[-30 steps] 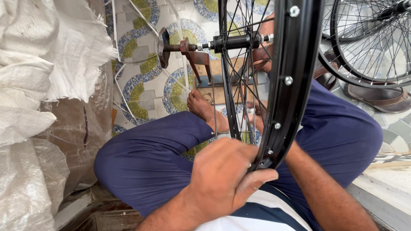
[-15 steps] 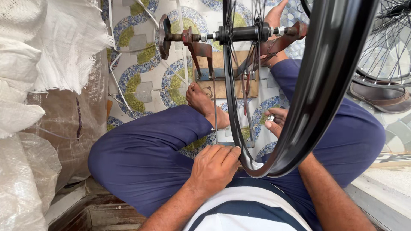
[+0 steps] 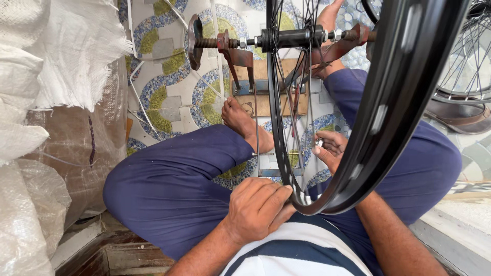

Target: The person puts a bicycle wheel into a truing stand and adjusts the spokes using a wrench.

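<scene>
Down between the person's crossed legs, a black bicycle wheel (image 3: 404, 102) stands upright in a rusty metal stand (image 3: 235, 51), its axle clamped at the top. Left hand (image 3: 258, 207) curls around the lowest part of the rim, fingers closed on it. Right hand (image 3: 330, 149) sits behind the spokes, half-open, pinching a small silver part (image 3: 318, 143). Patterned floor tiles (image 3: 169, 97) lie beneath.

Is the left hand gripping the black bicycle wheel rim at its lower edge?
Yes, the left hand is closed on the bottom of the black bicycle wheel rim, fingers curled against its inner side near the spokes.
</scene>
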